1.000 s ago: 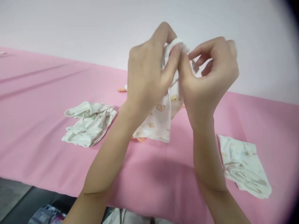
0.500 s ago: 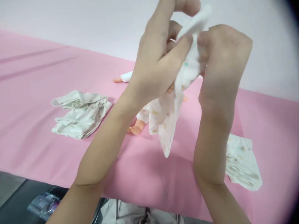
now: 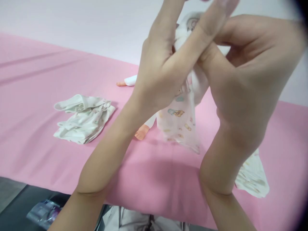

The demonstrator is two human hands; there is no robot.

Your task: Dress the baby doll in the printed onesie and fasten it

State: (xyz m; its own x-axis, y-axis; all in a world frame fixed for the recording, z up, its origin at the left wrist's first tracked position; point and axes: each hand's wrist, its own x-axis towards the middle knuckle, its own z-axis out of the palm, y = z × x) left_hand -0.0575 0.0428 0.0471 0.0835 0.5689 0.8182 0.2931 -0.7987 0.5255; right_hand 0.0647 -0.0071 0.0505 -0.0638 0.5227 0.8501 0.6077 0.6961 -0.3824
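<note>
A thin white baby garment with small printed pictures hangs in the air in front of me, its lower edge loose. My left hand is closed around its upper part, with the thumb stretched across the cloth. From the right, my right hand grips the same garment close to the left thumb; its fingertips are partly hidden. Behind the cloth lies a doll in white clothing, mostly covered from sight. Only its foot and its hand with a white sleeve show.
A pink cloth covers the table, which meets a pale wall. Folded white printed baby clothes lie at the left. Another folded white garment is at the right, partly behind my forearm. A clear plastic bag sits below the table edge.
My right hand has turned and come higher and nearer, its fingers now at the left thumb. The hanging garment has twisted, showing more of its print. My left hand has barely moved.
</note>
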